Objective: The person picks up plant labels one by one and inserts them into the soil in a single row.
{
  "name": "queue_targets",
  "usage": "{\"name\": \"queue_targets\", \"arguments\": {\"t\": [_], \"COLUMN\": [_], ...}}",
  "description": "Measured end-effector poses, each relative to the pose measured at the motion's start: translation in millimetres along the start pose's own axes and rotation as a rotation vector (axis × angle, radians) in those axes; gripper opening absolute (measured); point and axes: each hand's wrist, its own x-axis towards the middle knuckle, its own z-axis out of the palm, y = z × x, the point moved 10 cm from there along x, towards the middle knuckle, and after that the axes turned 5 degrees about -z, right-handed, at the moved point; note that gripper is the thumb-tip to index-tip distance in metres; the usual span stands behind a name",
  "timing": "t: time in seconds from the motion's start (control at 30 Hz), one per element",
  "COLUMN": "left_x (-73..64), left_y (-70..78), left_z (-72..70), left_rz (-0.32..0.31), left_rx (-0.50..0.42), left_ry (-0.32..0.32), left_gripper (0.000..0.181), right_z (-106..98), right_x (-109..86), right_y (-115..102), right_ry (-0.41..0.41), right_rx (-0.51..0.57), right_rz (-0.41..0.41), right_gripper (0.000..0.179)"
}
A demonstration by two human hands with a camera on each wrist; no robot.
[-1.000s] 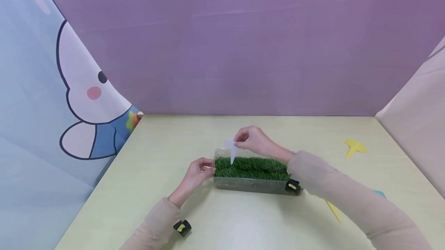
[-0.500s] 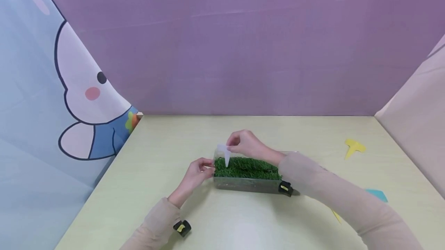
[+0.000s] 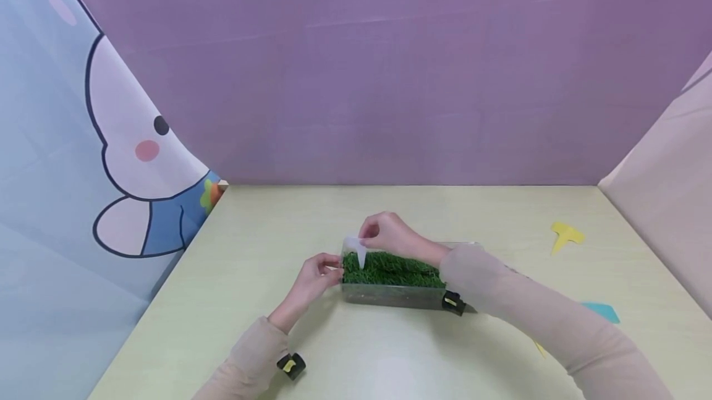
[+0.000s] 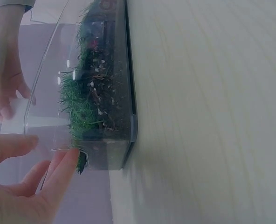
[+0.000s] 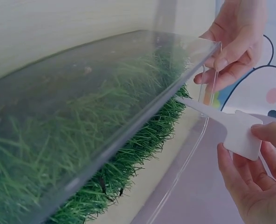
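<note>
A long clear plastic box stands on the table, with dark soil and green artificial grass inside. My left hand grips its left end, thumb and fingers at the end wall. Above the grass near that end, my right hand pinches the wide head of a white T-shaped plant label between thumb and fingers. The label points down, and its tip is at the grass. How deep the tip sits cannot be told.
A yellow T-shaped label lies at the back right of the table. Partly behind the right sleeve are a blue piece and another yellow tip. Cloth backdrops rise behind and at the sides.
My right hand has moved left and down, bringing the white label from above the box to the grass near its left end. The left hand has stayed at the box end.
</note>
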Motion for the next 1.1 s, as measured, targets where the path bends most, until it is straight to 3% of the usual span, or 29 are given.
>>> {"name": "queue_targets", "arguments": {"t": [0.5,1.1], "left_x": [-1.4,1.3], "left_y": [2.0,-0.9], "left_z": [-0.6,-3.3], "left_rz": [-0.01,-0.025], "left_rx": [-0.007,-0.007], "left_ry": [0.004,0.019], "left_gripper": [0.029,0.031], "right_z": [6.8,12.5], "right_x": [1.6,2.8], "right_y": [-1.4,-11.1], "right_ry": [-0.036,-0.091], "right_rx": [-0.025,-0.088], "right_rz": [0.008,-0.04], "right_gripper": [0.004,0.004]}}
